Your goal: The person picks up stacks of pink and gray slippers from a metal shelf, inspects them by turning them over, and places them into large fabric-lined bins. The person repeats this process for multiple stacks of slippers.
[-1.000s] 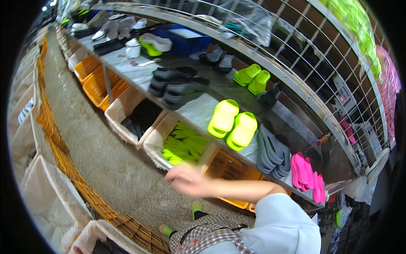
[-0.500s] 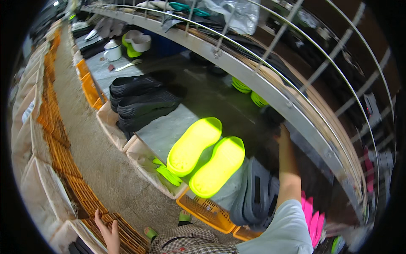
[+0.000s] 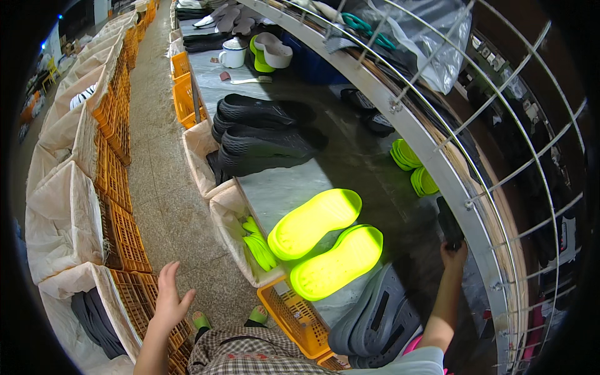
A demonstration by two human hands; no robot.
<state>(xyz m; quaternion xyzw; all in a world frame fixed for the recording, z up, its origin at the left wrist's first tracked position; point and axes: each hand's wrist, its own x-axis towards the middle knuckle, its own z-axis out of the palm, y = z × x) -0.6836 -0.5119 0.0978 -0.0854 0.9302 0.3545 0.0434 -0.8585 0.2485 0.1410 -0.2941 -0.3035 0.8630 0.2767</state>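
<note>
Two bright neon-yellow shoe soles (image 3: 315,224) lie side by side on the grey table in front of me. At the right, under the edge of the rack, my right hand (image 3: 454,252) is closed around the near end of a dark, elongated thing (image 3: 448,222); shade hides its exact kind. Nearer my body than that hand is a stack of grey shoe soles (image 3: 375,315). My left hand (image 3: 169,297) is over the aisle at the lower left, holding nothing, fingers apart. Two stacks of black soles (image 3: 269,147) lie beyond the neon pair.
A metal rack rail (image 3: 431,140) curves above the table's right side, with green stacks (image 3: 424,181) beneath. A cloth-lined crate (image 3: 219,209) holds green straps; an orange crate (image 3: 294,319) is nearer. Lined crates (image 3: 69,206) border the aisle. A white mug (image 3: 233,56) stands farther back.
My view has shifted, so the table's things appear farther right. My right hand, dim under the rack before, now shows gripping the dark thing. My left hand appears higher and farther into view.
</note>
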